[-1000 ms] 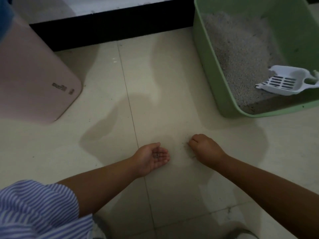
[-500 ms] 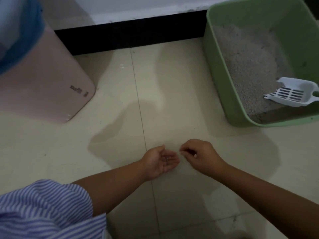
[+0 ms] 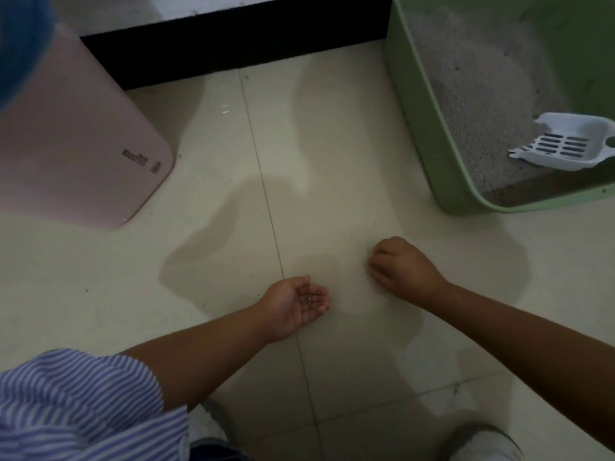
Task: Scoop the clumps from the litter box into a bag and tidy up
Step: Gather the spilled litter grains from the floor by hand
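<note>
My left hand (image 3: 296,306) lies palm up just above the floor tiles, cupped, with several dark litter grains (image 3: 307,298) in its palm. About a hand's width to its right, my right hand (image 3: 402,269) is knuckles up, its fingers curled down against the floor; the fingertips are hidden. The green litter box (image 3: 429,134) stands at the upper right, part-filled with grey litter (image 3: 472,81). A white slotted scoop (image 3: 565,146) lies inside it near the front right. A blue bag (image 3: 20,38) shows at the top left corner.
A pink bin (image 3: 76,154) stands at the left, under the blue bag. A black baseboard (image 3: 233,44) runs along the wall behind. A few specks dot the cream floor tiles. My shoe (image 3: 482,444) is at the bottom edge.
My right hand was over the left palm half a second ago; it has moved right and down to the floor. The left hand stays cupped with its grains. The view shifted slightly.
</note>
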A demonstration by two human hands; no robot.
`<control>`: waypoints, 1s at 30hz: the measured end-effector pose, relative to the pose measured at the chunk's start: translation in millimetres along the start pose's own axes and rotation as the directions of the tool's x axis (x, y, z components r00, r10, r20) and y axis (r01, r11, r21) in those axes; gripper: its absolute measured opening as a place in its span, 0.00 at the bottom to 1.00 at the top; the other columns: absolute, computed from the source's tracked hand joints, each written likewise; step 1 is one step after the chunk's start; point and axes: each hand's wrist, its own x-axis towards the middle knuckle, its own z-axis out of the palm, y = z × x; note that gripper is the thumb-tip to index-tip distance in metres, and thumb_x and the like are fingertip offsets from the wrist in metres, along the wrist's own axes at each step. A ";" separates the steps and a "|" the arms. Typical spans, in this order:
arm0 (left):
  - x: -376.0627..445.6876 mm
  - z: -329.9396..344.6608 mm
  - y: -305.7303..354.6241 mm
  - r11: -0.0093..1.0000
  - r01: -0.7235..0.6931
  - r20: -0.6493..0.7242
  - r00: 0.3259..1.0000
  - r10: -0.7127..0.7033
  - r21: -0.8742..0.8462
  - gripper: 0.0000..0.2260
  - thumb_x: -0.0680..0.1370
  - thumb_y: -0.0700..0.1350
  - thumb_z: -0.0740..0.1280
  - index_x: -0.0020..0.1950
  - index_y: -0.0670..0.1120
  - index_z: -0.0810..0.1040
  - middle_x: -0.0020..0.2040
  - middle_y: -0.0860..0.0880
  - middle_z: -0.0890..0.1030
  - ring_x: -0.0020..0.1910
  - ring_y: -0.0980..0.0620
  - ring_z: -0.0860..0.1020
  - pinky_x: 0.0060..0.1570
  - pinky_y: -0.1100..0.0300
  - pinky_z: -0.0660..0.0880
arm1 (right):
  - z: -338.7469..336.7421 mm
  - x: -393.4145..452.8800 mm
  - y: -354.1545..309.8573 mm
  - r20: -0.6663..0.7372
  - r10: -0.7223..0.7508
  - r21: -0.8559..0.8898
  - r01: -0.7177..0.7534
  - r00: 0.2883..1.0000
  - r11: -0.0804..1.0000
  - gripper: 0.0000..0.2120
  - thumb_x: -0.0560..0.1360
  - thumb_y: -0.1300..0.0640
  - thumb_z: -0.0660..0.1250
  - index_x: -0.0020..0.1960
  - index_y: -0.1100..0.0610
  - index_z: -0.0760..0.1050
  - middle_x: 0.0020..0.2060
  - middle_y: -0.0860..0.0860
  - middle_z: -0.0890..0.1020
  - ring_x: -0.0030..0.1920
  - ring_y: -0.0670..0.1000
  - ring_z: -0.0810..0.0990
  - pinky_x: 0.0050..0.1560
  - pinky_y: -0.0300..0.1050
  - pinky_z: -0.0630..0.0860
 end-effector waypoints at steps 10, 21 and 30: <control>1.8 5.2 0.2 0.999 0.008 0.016 1.000 -0.009 0.036 0.19 0.82 0.43 0.53 0.38 0.34 0.74 0.25 0.42 0.78 0.21 0.51 0.79 0.22 0.66 0.76 | -8.2 -3.0 13.8 0.128 -0.052 -0.108 0.066 0.990 0.992 0.09 0.53 0.67 0.76 0.26 0.62 0.76 0.27 0.56 0.78 0.26 0.57 0.77 0.26 0.40 0.75; 2.3 4.0 -1.4 0.998 0.002 -0.002 1.000 -0.002 0.068 0.19 0.82 0.43 0.54 0.38 0.34 0.75 0.26 0.42 0.78 0.22 0.50 0.79 0.23 0.65 0.76 | -7.1 -48.0 9.8 0.085 0.274 0.059 -0.280 0.958 0.958 0.16 0.58 0.68 0.76 0.44 0.69 0.79 0.37 0.64 0.80 0.34 0.63 0.81 0.37 0.50 0.79; 2.2 6.9 -0.1 0.997 -0.005 0.008 1.000 0.004 0.077 0.18 0.82 0.43 0.55 0.38 0.34 0.75 0.26 0.42 0.79 0.23 0.51 0.79 0.23 0.65 0.77 | -5.7 -19.0 -4.8 0.124 0.413 0.025 -0.419 0.902 0.908 0.13 0.75 0.60 0.63 0.56 0.67 0.77 0.53 0.63 0.76 0.54 0.60 0.76 0.53 0.44 0.71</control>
